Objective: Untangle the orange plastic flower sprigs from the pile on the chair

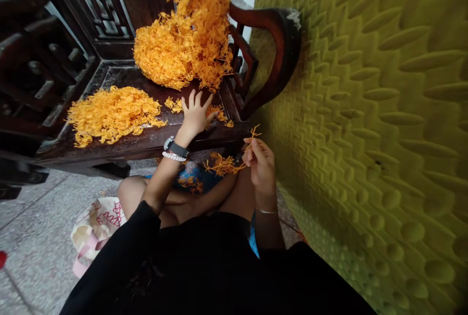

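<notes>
My left hand point(196, 114), with a watch and a pale beaded bracelet at the wrist, reaches over the front of a dark wooden seat point(171, 132). Its fingers are spread, by small scatterings of orange pieces point(173, 105). Between the fingertips of my right hand point(260, 159) is a thin branched orange sprig point(253, 134), held upright beside the seat's front corner. A large tangled heap of orange sprigs point(190, 37) rises at the back of the seat. Left of my left hand lies a lower, flatter orange pile point(115, 112).
More orange branched pieces point(223, 164) lie around my crossed legs, over something blue. A curved wooden armrest point(283, 51) borders the seat. Close on the right stands a textured yellow-green surface point(365, 125). A white and pink cloth bag point(97, 227) rests on the speckled floor.
</notes>
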Action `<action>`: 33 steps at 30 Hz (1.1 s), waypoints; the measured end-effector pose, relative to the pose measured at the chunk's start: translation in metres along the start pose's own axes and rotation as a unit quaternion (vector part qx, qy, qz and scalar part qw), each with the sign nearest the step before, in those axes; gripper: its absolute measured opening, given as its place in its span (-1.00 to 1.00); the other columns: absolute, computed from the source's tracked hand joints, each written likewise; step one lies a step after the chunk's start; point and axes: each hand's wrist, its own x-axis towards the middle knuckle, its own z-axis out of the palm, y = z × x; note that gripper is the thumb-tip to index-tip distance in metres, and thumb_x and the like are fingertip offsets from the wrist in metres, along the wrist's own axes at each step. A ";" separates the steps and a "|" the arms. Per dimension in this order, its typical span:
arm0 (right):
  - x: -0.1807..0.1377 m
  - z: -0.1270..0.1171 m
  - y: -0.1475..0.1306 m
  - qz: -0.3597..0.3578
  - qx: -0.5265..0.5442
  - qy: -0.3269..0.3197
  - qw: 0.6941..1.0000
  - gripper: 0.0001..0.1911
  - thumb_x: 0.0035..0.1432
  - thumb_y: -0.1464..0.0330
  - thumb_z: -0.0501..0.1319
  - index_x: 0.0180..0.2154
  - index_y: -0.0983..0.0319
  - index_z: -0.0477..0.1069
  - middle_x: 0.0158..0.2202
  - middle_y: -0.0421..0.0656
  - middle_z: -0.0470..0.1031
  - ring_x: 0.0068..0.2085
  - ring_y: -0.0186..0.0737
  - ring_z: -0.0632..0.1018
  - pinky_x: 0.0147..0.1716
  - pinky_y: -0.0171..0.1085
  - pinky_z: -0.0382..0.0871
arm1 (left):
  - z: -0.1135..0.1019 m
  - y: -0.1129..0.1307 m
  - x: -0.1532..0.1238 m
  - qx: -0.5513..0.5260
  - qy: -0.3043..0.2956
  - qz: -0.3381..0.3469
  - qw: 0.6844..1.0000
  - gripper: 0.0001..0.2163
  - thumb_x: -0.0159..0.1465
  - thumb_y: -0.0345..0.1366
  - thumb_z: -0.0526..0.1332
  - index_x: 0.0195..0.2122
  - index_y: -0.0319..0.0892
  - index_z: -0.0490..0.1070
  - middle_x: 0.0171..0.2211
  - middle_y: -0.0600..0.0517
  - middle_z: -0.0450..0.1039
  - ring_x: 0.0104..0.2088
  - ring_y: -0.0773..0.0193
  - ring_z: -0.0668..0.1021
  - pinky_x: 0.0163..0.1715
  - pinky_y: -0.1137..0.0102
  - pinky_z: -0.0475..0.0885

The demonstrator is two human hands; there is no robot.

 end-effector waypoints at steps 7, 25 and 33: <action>-0.001 0.002 0.009 0.001 0.000 -0.001 1.000 -0.76 0.14 0.16 0.25 -0.35 0.21 0.51 -0.67 -0.36 0.18 -0.64 -0.49 0.18 -0.63 -0.39 0.06 | -0.024 -0.031 0.007 -0.046 -0.059 -0.099 0.992 0.12 0.05 0.40 0.05 0.40 -0.27 -0.37 0.42 -0.28 -0.40 0.37 -0.32 -0.29 0.25 -0.22 -0.32; -0.003 0.018 0.007 0.027 0.052 -0.055 0.997 -0.83 0.16 0.22 0.25 -0.25 0.16 0.46 -0.56 -0.32 0.27 -0.54 -0.44 0.29 -0.52 -0.39 0.22 | -0.042 -0.030 -0.053 -0.298 -0.091 0.114 0.943 -0.33 0.28 0.12 0.03 0.25 -0.30 0.22 0.27 -0.20 0.23 0.30 0.00 0.23 0.31 0.15 0.05; -0.006 0.025 -0.013 0.046 0.118 -0.080 0.989 -0.89 0.13 0.27 0.24 -0.30 0.15 0.41 -0.51 -0.30 0.29 -0.47 -0.40 0.37 -0.38 -0.35 0.37 | 0.009 0.009 -0.164 -0.535 0.068 -0.039 0.841 -0.44 0.27 -0.05 0.19 0.26 -0.08 0.14 0.27 -0.12 0.21 0.27 0.05 0.29 0.29 0.13 0.11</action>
